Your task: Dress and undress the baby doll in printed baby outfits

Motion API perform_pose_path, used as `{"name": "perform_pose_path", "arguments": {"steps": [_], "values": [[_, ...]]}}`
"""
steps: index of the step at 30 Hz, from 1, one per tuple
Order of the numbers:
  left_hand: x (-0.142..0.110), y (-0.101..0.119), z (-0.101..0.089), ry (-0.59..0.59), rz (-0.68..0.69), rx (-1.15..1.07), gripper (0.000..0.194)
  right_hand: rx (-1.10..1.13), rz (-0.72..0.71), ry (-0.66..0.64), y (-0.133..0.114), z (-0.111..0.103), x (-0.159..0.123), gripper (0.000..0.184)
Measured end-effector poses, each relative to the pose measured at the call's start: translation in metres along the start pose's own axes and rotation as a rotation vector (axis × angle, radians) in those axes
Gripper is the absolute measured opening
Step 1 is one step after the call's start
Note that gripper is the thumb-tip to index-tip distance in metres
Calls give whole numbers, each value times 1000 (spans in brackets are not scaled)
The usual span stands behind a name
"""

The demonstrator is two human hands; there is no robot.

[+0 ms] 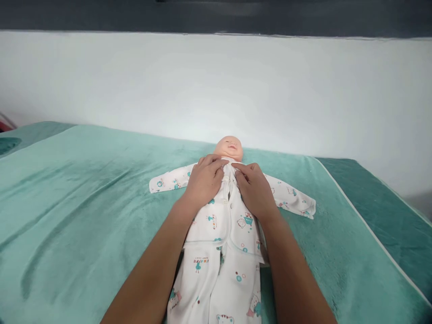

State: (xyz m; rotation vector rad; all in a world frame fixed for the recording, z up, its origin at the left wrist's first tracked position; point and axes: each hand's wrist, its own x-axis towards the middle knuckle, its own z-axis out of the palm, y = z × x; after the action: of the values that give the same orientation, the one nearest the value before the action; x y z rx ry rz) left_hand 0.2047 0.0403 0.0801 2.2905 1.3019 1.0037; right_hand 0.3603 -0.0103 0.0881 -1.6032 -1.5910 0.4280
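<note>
A baby doll (229,146) lies on its back, its head toward the wall. It wears a white printed baby jacket (216,220) with the sleeves spread to both sides, and matching white trousers (236,288) below. At the jacket's neckline, my left hand (205,177) pinches the left front edge with thumb and fingers. Close beside it, my right hand (253,186) grips the right front edge near the collar. A small gap shows in the front opening just below my hands. Lower down the two edges meet, with a small button visible.
A soft green blanket (84,216) with some creases covers the bed under the doll. Darker green cloth (381,202) borders it on the right. Behind the doll's head rises a white wall (216,85), with a dark band (216,18) along the top.
</note>
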Motion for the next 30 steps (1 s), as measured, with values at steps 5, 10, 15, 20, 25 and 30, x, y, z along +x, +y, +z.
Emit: {"name": "perform_pose_path", "arguments": {"steps": [5, 10, 15, 20, 25, 30], "values": [[-1, 2, -3, -18, -13, -52, 41, 6, 8, 12, 2, 0, -1, 34], [-3, 5, -4, 20, 11, -157, 40, 132, -42, 13, 9, 0, 0, 33], [-4, 6, -5, 50, -2, -230, 36, 268, 26, 106, 8, 2, 0, 26], [-7, 8, -8, 104, -19, -344, 28, 267, 96, 130, -5, -4, -6, 18], [-14, 11, -16, 136, -69, -408, 21, -24, 42, -31, -31, -16, -18, 32], [-16, 15, -24, 56, -156, -439, 17, -267, 77, -110, -44, -20, -26, 27]]}}
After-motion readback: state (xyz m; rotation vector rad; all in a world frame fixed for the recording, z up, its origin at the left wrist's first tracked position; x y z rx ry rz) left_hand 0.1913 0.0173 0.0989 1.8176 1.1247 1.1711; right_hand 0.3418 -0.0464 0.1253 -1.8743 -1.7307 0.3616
